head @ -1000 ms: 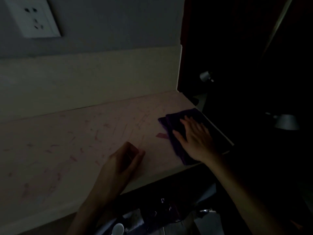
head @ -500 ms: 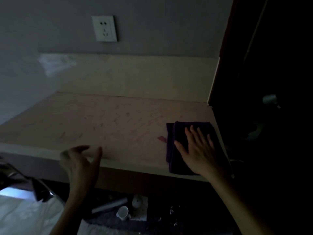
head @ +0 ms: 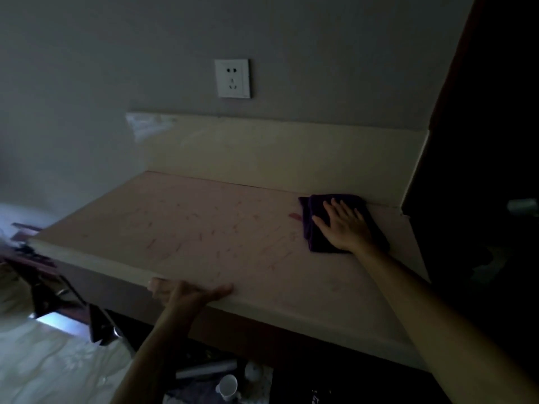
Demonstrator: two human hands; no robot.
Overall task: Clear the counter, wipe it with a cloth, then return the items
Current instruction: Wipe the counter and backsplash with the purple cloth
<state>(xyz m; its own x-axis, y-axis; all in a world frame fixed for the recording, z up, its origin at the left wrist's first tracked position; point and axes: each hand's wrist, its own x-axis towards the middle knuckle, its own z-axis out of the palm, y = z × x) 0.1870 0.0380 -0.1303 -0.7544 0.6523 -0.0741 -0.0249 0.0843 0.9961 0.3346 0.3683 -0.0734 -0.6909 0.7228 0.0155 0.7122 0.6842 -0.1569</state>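
Your right hand [head: 345,227] lies spread flat on the folded dark purple cloth [head: 318,228] at the far right of the pale pink-veined stone counter [head: 204,228]. Keep that palm pressure even; your left hand [head: 186,291], fingers relaxed, steadies the front edge.

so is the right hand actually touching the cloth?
Touching. The head view shows the right hand lying flat, fingers spread, on the purple cloth on the counter.
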